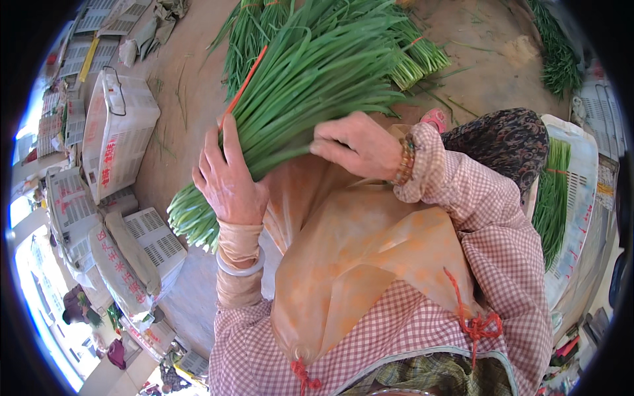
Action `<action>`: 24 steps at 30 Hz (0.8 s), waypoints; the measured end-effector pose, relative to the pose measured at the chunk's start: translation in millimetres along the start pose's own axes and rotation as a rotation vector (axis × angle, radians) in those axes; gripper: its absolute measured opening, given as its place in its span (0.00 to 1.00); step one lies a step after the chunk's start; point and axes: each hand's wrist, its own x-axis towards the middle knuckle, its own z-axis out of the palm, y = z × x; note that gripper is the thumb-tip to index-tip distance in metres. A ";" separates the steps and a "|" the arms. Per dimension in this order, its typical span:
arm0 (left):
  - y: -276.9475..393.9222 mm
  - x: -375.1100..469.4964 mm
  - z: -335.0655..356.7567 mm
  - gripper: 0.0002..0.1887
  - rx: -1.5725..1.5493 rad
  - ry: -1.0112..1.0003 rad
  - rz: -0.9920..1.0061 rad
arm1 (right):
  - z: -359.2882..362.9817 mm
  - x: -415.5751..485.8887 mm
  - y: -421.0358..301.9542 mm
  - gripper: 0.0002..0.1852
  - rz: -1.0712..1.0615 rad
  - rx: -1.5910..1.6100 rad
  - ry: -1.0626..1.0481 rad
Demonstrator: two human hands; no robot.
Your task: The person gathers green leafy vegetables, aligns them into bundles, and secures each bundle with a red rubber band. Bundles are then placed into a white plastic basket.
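A thick bundle of long green leafy stalks, probably garlic chives (pixel 307 84), slants over my lap, its pale cut ends at the lower left. Around its lower part my left hand (pixel 230 178) is closed, with an orange-red tie (pixel 247 81) running up from its fingers along the leaves. At the bundle's lower right edge, my right hand (pixel 354 143) pinches a few leaves between thumb and fingers; it looks slightly blurred. An orange-tinted plastic sheet (pixel 346 247) covers my lap, knotted with red string (pixel 478 324). Beyond the held bundle, tied bundles (pixel 418 57) lie on the floor.
White plastic crates (pixel 126 133) stand at the left, with a filled sack (pixel 119 272) by them. At my right, a white crate (pixel 579 198) holds a tied green bundle (pixel 554 198). More greens (pixel 557 54) lie at the upper right. A person (pixel 77 304) is far off, lower left.
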 end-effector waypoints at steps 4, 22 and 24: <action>6.8 -12.6 5.1 0.57 0.085 -0.004 -0.026 | -50.0 -24.4 -3.8 0.08 0.290 0.337 0.546; -43.1 -127.5 32.7 0.34 -0.640 -0.095 0.252 | 28.1 14.7 53.7 0.36 -0.011 -0.322 -0.018; -54.9 -110.1 39.7 0.41 -0.890 -0.164 0.007 | 31.6 9.4 57.4 0.36 0.026 -0.171 0.022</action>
